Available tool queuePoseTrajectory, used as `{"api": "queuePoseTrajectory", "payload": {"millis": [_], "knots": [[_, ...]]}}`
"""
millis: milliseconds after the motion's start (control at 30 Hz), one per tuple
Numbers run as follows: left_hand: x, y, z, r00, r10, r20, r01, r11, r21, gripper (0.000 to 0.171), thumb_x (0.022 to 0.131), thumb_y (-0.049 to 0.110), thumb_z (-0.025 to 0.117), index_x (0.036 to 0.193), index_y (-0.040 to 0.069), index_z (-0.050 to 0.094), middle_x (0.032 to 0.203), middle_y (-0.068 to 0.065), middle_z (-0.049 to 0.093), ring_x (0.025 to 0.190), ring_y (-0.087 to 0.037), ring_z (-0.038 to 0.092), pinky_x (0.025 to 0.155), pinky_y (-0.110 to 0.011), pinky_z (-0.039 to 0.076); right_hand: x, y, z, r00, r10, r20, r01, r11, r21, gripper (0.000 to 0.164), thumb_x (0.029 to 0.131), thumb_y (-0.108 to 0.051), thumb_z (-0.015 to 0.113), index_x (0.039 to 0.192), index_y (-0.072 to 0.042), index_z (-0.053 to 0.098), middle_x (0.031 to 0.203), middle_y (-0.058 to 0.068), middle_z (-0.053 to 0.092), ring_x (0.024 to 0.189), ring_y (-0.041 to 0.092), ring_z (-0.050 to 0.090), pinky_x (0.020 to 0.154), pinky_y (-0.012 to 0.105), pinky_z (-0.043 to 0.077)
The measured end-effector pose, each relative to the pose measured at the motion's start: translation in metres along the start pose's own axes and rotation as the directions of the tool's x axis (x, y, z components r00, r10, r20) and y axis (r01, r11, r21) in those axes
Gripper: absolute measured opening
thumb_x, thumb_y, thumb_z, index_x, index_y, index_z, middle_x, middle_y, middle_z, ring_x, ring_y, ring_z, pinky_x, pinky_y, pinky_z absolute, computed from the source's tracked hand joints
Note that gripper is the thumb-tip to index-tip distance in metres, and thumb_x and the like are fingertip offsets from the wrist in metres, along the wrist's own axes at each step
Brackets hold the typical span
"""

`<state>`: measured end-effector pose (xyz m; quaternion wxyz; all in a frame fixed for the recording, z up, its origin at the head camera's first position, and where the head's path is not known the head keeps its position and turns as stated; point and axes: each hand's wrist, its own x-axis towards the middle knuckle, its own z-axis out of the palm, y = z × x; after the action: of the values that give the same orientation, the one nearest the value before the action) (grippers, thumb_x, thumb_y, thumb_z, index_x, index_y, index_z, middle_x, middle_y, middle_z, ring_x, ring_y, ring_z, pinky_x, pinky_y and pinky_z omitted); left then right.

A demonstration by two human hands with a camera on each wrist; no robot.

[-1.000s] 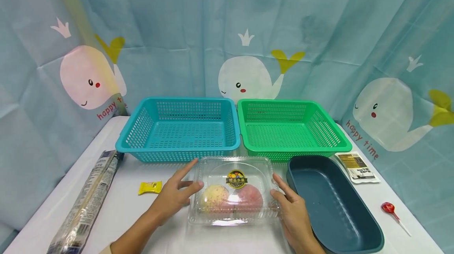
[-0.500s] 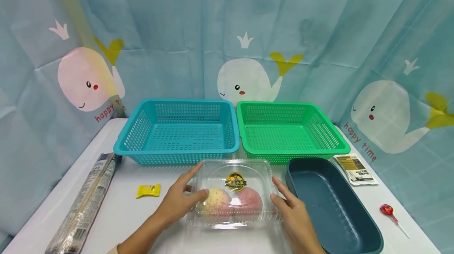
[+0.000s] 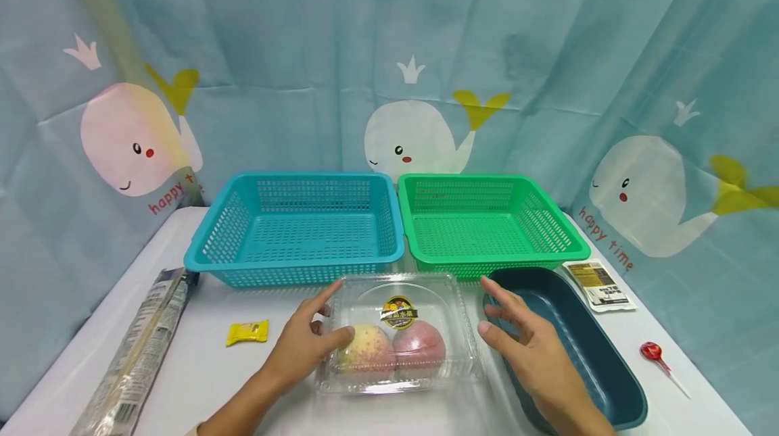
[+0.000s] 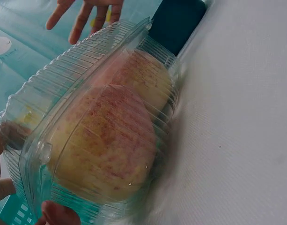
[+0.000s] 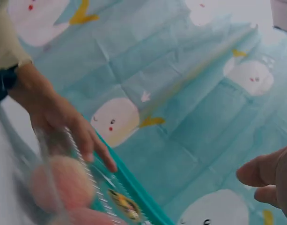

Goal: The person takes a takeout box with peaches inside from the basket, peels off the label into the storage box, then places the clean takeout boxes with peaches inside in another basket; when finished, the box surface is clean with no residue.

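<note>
I see the ribbed, clear plastic box (image 3: 429, 301) on the white surface (image 3: 213, 382), midway between its left and right edges, in front of a blue perforated plastic basket (image 3: 292, 265) and a matching green basket (image 3: 499, 259). The left hand (image 3: 302, 341) grips its left end, thumb on the lid; the right hand (image 3: 538, 355) is let go, fingers apart, seen against the navy, rounded plastic basin (image 3: 593, 361).

I'd judge the box thin, flexible and slick, with most of its weight in the round pink-and-yellow fruits (image 3: 366, 348) (peaches, I'd guess, and easily bruised). I'd take both short ends low, under the rim, and not squeeze the lid.

I count one box, two fruits, two baskets, one basin, one small yellow wrapped packet (image 3: 247, 332), one gold-and-white sachet (image 3: 601, 286), one red lollipop (image 3: 651, 351) near the right edge, and one long silvery pack (image 3: 143, 348) near the left.
</note>
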<state>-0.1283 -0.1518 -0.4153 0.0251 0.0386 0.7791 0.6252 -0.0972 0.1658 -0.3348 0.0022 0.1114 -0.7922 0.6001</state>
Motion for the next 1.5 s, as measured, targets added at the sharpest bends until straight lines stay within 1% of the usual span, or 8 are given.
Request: {"api": "queuePoseTrajectory", "payload": {"millis": [133, 267, 433, 567, 767, 1033, 1233, 1500], "knots": [[0.0, 0.0, 0.0, 1.0, -0.013, -0.009, 0.013, 0.999, -0.042, 0.081, 0.078, 0.014, 0.078, 0.149, 0.027, 0.04, 0.119, -0.018, 0.04, 0.061, -0.018, 0.046, 0.053, -0.029, 0.046, 0.013, -0.01, -0.013, 0.997, -0.041, 0.06, 0.044, 0.998, -0.047, 0.056, 0.093, -0.014, 0.066, 0.145, -0.018, 0.046, 0.137, 0.011, 0.046, 0.111, 0.032, 0.05, 0.079, 0.034, 0.052], [-0.001, 0.0, 0.001, 0.999, -0.024, -0.03, 0.023, 0.999, -0.046, 0.08, 0.077, 0.013, 0.078, 0.147, 0.029, 0.042, 0.116, -0.017, 0.04, 0.059, -0.018, 0.047, 0.052, -0.029, 0.046, 0.032, -0.018, -0.021, 0.985, -0.097, 0.145, 0.111, 0.99, -0.091, 0.049, 0.093, -0.012, 0.066, 0.139, -0.009, 0.052, 0.124, 0.014, 0.053, 0.093, 0.027, 0.057, 0.07, 0.034, 0.052], [0.0, -0.001, 0.002, 0.999, -0.021, -0.032, 0.02, 0.999, -0.033, 0.08, 0.078, 0.015, 0.079, 0.147, 0.031, 0.042, 0.113, -0.016, 0.04, 0.058, -0.016, 0.04, 0.05, -0.027, 0.042, 0.059, -0.028, -0.019, 0.966, -0.057, 0.251, 0.089, 0.989, -0.115, 0.041, 0.091, -0.013, 0.069, 0.131, -0.006, 0.06, 0.118, 0.016, 0.059, 0.07, 0.023, 0.054, 0.055, 0.03, 0.045], [0.001, -0.001, 0.002, 1.0, -0.008, -0.029, 0.008, 1.0, -0.016, 0.08, 0.078, 0.016, 0.079, 0.148, 0.03, 0.041, 0.114, -0.015, 0.041, 0.06, -0.017, 0.037, 0.048, -0.026, 0.039, 0.079, -0.031, -0.01, 0.944, 0.019, 0.33, 0.038, 0.985, -0.166, 0.036, 0.09, -0.017, 0.07, 0.125, -0.008, 0.065, 0.114, 0.013, 0.061, 0.068, 0.021, 0.052, 0.053, 0.028, 0.041], [0.0, -0.001, 0.002, 0.999, -0.018, -0.03, 0.017, 1.0, -0.023, 0.081, 0.078, 0.015, 0.079, 0.148, 0.029, 0.041, 0.114, -0.015, 0.042, 0.05, -0.011, 0.032, 0.045, -0.024, 0.04, 0.107, -0.027, 0.015, 0.886, 0.095, 0.455, 0.021, 0.969, -0.244, 0.027, 0.091, -0.012, 0.067, 0.117, -0.012, 0.07, 0.106, 0.007, 0.064, 0.069, 0.025, 0.055, 0.051, 0.028, 0.042], [0.0, -0.001, 0.003, 0.999, -0.022, -0.032, 0.021, 0.999, -0.026, 0.08, 0.078, 0.016, 0.079, 0.147, 0.03, 0.042, 0.11, -0.015, 0.043, 0.049, -0.012, 0.037, 0.047, -0.027, 0.043, 0.129, -0.015, 0.043, 0.831, 0.165, 0.532, 0.007, 0.952, -0.306, 0.026, 0.089, -0.005, 0.066, 0.114, -0.013, 0.072, 0.104, 0.006, 0.066, 0.071, 0.026, 0.058, 0.053, 0.03, 0.042], [0.0, -0.002, 0.003, 0.999, -0.032, -0.024, 0.032, 0.999, -0.017, 0.08, 0.078, 0.017, 0.079, 0.147, 0.033, 0.041, 0.108, -0.016, 0.042, 0.047, -0.011, 0.037, 0.048, -0.027, 0.044, 0.134, -0.008, 0.053, 0.813, 0.175, 0.555, 0.029, 0.94, -0.339, 0.024, 0.087, -0.002, 0.068, 0.109, -0.009, 0.073, 0.099, 0.008, 0.066, 0.082, 0.023, 0.059, 0.067, 0.047, 0.053], [0.0, -0.001, 0.002, 0.999, -0.033, -0.01, 0.033, 0.999, -0.033, 0.083, 0.078, 0.016, 0.078, 0.149, 0.03, 0.038, 0.106, -0.017, 0.04, 0.046, -0.009, 0.034, 0.046, -0.026, 0.044, 0.133, -0.003, 0.063, 0.817, 0.148, 0.558, 0.078, 0.929, -0.361, 0.01, 0.083, 0.002, 0.07, 0.088, -0.005, 0.075, 0.077, 0.001, 0.066, 0.066, 0.016, 0.055, 0.054, 0.03, 0.048]]}}
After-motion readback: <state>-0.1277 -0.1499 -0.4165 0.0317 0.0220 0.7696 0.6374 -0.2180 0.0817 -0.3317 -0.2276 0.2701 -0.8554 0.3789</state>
